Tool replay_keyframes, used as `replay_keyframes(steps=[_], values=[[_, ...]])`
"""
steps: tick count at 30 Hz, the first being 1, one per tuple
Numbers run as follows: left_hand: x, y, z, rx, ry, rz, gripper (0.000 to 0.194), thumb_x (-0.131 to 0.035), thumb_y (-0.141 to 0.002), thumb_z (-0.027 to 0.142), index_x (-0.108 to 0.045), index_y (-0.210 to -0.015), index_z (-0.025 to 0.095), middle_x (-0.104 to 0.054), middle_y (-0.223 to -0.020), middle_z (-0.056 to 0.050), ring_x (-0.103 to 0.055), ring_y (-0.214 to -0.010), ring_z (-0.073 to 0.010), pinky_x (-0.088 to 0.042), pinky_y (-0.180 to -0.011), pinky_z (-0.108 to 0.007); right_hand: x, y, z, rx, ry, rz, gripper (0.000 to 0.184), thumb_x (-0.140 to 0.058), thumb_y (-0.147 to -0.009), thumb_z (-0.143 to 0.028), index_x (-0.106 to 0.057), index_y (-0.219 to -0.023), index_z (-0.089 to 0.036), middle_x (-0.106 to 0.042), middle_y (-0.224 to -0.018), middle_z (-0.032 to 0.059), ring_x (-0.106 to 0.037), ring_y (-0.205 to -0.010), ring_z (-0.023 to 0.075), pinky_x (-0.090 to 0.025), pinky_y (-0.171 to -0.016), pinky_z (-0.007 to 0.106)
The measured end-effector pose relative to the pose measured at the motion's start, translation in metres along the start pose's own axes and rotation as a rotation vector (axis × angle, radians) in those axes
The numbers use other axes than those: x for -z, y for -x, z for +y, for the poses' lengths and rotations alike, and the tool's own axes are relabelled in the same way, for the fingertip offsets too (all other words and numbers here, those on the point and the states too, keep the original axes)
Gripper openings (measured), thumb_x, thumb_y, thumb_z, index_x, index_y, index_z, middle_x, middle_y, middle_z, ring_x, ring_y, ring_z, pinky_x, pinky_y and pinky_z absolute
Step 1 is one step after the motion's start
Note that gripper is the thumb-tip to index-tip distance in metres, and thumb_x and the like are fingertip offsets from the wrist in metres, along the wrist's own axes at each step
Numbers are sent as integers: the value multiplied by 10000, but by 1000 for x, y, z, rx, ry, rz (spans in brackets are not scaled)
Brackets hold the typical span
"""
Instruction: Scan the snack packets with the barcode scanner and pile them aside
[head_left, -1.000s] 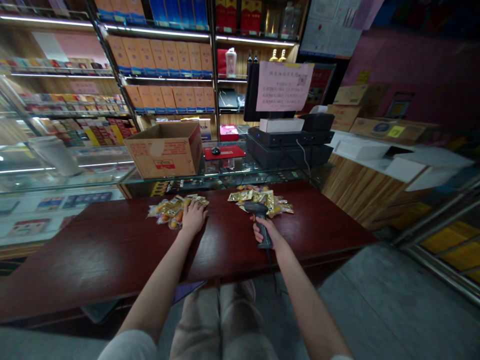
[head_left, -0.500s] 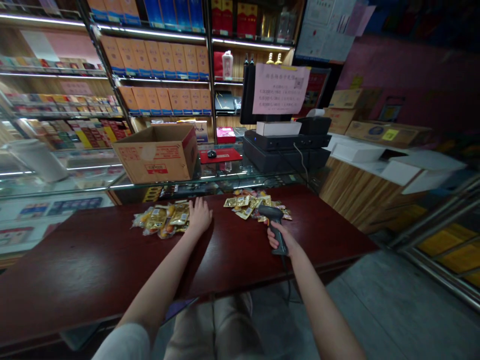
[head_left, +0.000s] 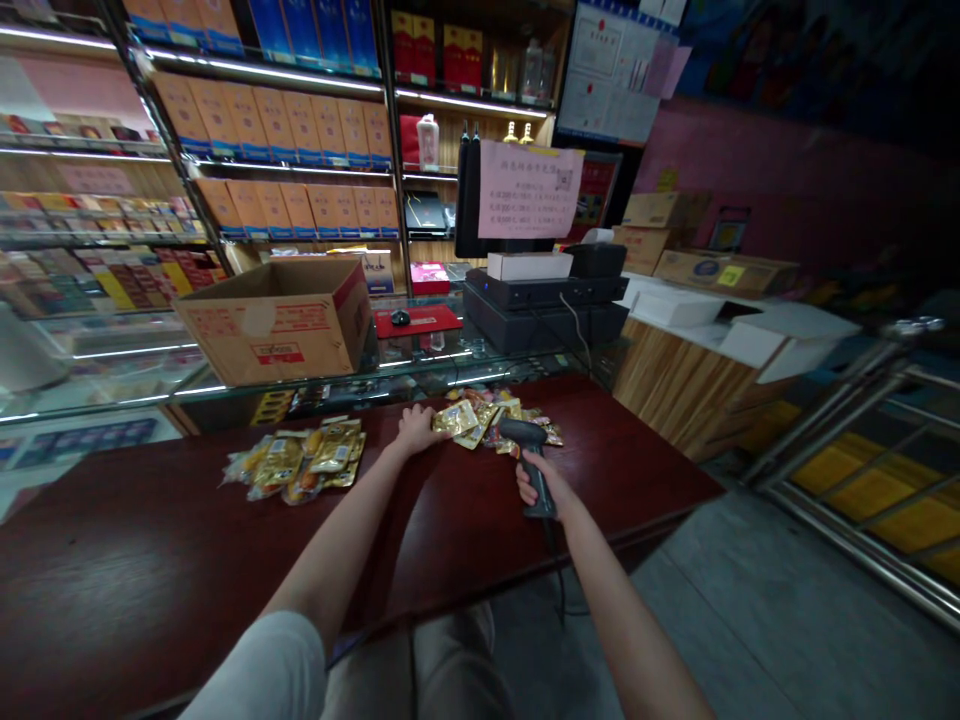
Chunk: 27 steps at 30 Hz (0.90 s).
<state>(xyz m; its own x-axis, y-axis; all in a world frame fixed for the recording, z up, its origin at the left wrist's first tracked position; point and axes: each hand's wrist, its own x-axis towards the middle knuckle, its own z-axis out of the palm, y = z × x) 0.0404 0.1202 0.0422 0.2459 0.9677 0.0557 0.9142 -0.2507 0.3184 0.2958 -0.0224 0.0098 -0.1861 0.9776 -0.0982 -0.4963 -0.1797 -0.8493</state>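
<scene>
Two heaps of small gold-and-clear snack packets lie on the dark red wooden counter top (head_left: 150,540). My left hand (head_left: 420,428) lies flat with its fingertips on the near edge of the right heap (head_left: 487,422), touching a gold packet. The left heap (head_left: 296,462) is a little to that hand's left. My right hand (head_left: 534,482) grips a black handheld barcode scanner (head_left: 529,462) by its handle, with the scanner's head just over the near side of the right heap. Its cable (head_left: 556,580) hangs down past the counter edge.
A glass display counter (head_left: 420,355) runs behind the wooden top, holding an open cardboard box (head_left: 274,325), a red mat with a mouse (head_left: 412,320) and a black till (head_left: 544,312). Stocked shelves stand behind. My knees lie below the near edge.
My left hand has moved right from between the heaps onto the right heap. The whole view has swung, so the counter sits further left. The scanner stays in my right hand.
</scene>
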Motion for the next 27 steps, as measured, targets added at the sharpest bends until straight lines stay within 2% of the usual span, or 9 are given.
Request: replay_keyframes(steps=[3, 6, 9, 16, 20, 23, 25, 27], values=[[1, 23, 2, 14, 88, 96, 395, -669, -815, 495, -609, -1076, 204, -663, -1176, -143, -587, -1135, -318, -448, -900, -370, -2, 2, -1, 1, 7, -27, 360, -723, -759, -476, -516, -890, -213, -501, -512, -88, -353, -307, 58, -289, -311, 197], [-3, 47, 9, 87, 244, 93, 320, -640, -865, 441, -556, -1079, 218, -717, -1069, -114, -672, -992, -272, -455, -788, -307, -2, 4, -2, -22, 19, -69, 372, -712, -765, -481, -535, -941, -206, -502, -514, -89, -352, -302, 61, -287, -304, 200], [-9, 65, 17, 115, 289, 101, 322, -647, -867, 444, -537, -1076, 225, -730, -1065, -116, -690, -996, -279, -448, -765, -296, -1, 4, -2, -33, 29, -97, 380, -701, -774, -481, -543, -973, -199, -500, -513, -94, -348, -300, 61, -284, -301, 198], [-18, 75, 31, 94, 328, 65, 362, -664, -847, 456, -538, -1073, 203, -729, -1086, -136, -697, -1005, -279, -448, -741, -276, 8, -2, 3, -66, 28, -166, 353, -693, -773, -482, -523, -917, -209, -465, -481, -114, -325, -291, 60, -286, -300, 192], [-19, 77, 37, 92, 301, 50, 370, -636, -879, 439, -529, -1135, 195, -722, -1102, -139, -692, -1020, -273, -451, -760, -280, 10, -2, 3, -85, 36, -184, 336, -674, -789, -477, -517, -923, -212, -461, -483, -116, -323, -290, 59, -283, -306, 191], [-14, 81, 37, 69, 247, 40, 462, -618, -893, 411, -486, -1279, 194, -699, -1170, -140, -677, -1051, -268, -464, -796, -298, 10, -1, 2, -85, 29, -170, 325, -656, -808, -462, -521, -959, -208, -466, -496, -112, -328, -295, 58, -265, -307, 191], [-8, 84, 30, 40, 130, 79, 557, -617, -887, 385, -446, -1378, 189, -666, -1231, -156, -646, -1104, -288, -471, -850, -339, 9, -1, 1, -81, 21, -152, 331, -658, -805, -460, -523, -968, -205, -470, -500, -109, -327, -297, 58, -256, -305, 195], [-1, 87, 17, 48, -58, 181, 600, -602, -886, 330, -434, -1437, 161, -616, -1291, -198, -586, -1192, -332, -446, -946, -414, 8, -1, 2, -77, 14, -138, 342, -668, -796, -463, -524, -965, -203, -474, -501, -106, -324, -299, 58, -250, -304, 198]])
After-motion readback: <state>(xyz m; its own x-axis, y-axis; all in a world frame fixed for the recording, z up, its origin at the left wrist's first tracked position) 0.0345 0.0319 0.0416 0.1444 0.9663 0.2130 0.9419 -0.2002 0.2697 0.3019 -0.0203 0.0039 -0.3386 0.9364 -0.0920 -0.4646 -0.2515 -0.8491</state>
